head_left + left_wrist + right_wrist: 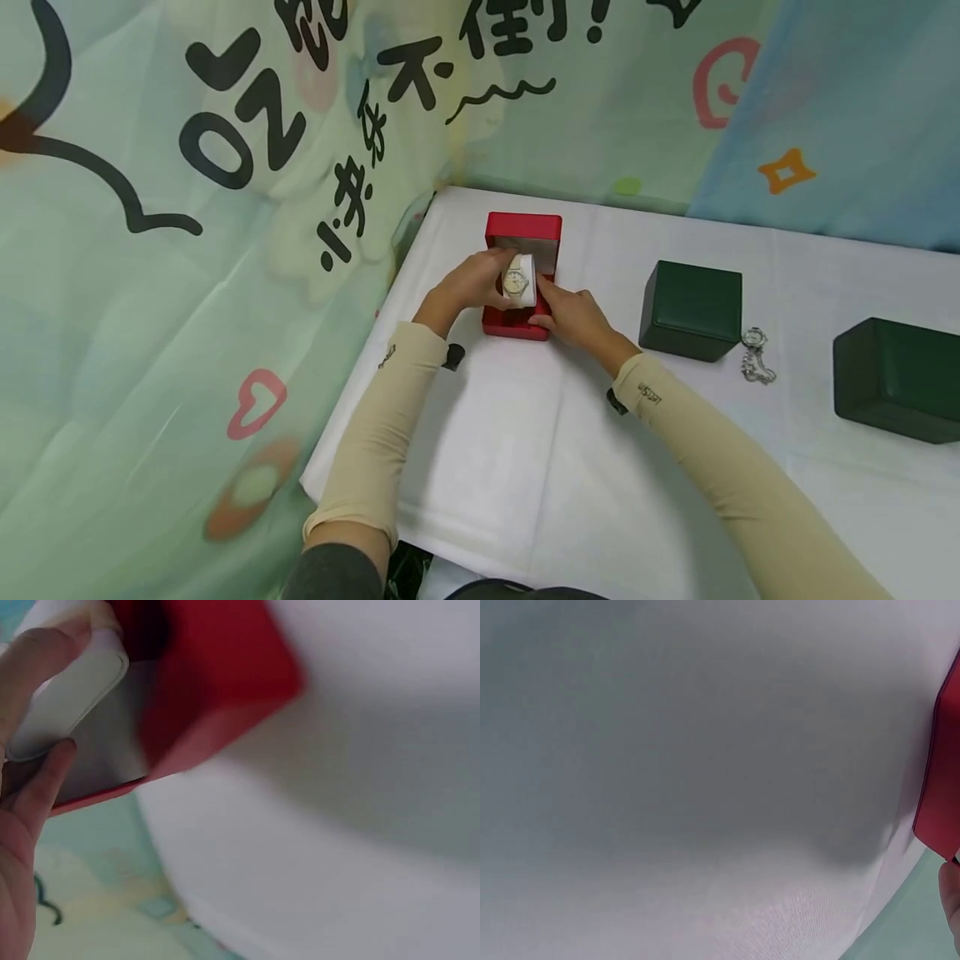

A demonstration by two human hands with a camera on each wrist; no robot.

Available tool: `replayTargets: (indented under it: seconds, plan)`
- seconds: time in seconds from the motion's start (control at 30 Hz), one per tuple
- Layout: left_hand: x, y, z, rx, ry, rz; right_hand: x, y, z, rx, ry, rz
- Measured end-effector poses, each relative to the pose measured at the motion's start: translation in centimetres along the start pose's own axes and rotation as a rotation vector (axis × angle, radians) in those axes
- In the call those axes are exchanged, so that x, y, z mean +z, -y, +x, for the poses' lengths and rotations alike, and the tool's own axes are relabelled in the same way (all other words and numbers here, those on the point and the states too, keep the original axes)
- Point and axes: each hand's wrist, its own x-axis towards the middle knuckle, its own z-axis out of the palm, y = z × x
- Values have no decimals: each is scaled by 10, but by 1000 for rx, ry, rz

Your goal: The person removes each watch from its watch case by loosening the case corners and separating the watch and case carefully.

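We see a left hand [474, 283] holding a pale-strapped watch [515, 282] wrapped round a white cushion [530, 287], its dial facing up toward the head camera. The fingers are parted only as far as the cushion between them: in the left wrist view the thumb [37, 661] presses one side and a fingertip [52, 772] touches the other. Watch and cushion are at the opening of a red box [510, 326], in front of its raised lid [522, 223], which has a greyish lining. We cannot tell whether the cushion touches the bottom of the box.

The right hand [573, 315] grips the right side of the red box, its fingers partly closed, with the thumb near the front corner. The right wrist view catches just a fingertip at the box's edge.

The red box stands near the left edge of a desk [495, 483] covered in white cloth. To its right, well apart, we see a closed green box [693, 310], with a silver watch [753, 337] lying just beside it. Farther right sits a second green box [896, 379]. Printed fabric [180, 350] hangs beyond the desk and along its left.
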Motion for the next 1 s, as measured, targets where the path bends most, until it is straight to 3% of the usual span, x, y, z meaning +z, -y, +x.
replayTargets:
  seconds: [0.1,0.3,0.4,0.53,0.63,0.8,1.0]
  plan:
    - [-7,-6,0,3,-9,-52,1,-3,-2,6,-20,3]
    - [-5,-16,-3,-8,70,-51,-2,-11,-4,24,16,44]
    - [-2,-20,-6,0,89,-57,-6,-16,-6,36,63,153]
    - [0,-23,-11,16,96,-98,-11,-19,-13,-5,92,319]
    - [1,-25,-14,10,102,-138,-14,-17,-20,-62,48,371]
    - [1,-30,-17,-4,108,-199,-22,-8,-29,-184,-72,336]
    - [-1,-39,-19,38,101,-244,-27,0,-35,-285,-114,336]
